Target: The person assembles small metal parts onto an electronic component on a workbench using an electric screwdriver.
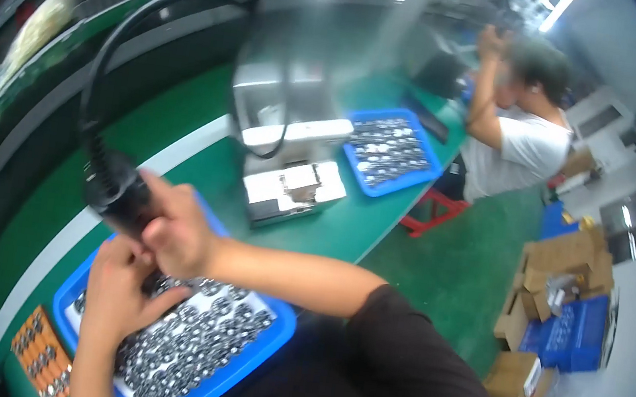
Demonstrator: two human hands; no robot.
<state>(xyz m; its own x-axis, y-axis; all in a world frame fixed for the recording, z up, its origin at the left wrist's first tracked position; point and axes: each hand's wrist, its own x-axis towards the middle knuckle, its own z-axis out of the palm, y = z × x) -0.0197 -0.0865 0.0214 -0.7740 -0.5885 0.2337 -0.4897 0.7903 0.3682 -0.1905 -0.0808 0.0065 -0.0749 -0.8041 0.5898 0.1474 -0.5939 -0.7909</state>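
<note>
I saw the right hand (189,234) closed around a fat black tool (118,192), holding it above a blue tray (282,330) on the green table (353,239). The left hand (117,289) was just under it, with its thumb stuck out over the tray and its fingers bent in near the tool's low end. I could not tell if those fingers were pinching anything, because the hands and the tool hid that spot

The tool looked hard and stiff, and I guessed it was a bit heavy. Its round, smooth middle seemed the best place to grab, away from the black cord (96,81) at the top. The cord was thin and bendy, and it made a big loop in the air

Lots of little metal parts (194,343) lay in the tray on a white lining (263,301). They were round, shiny and dark silver. I thought each one would be light, hard and slippery, easiest to pinch by its edge. The tray looked like smooth plastic with a thick, round rim. Near the left arm, an orange board (55,345) held more shiny bits in rows
</note>
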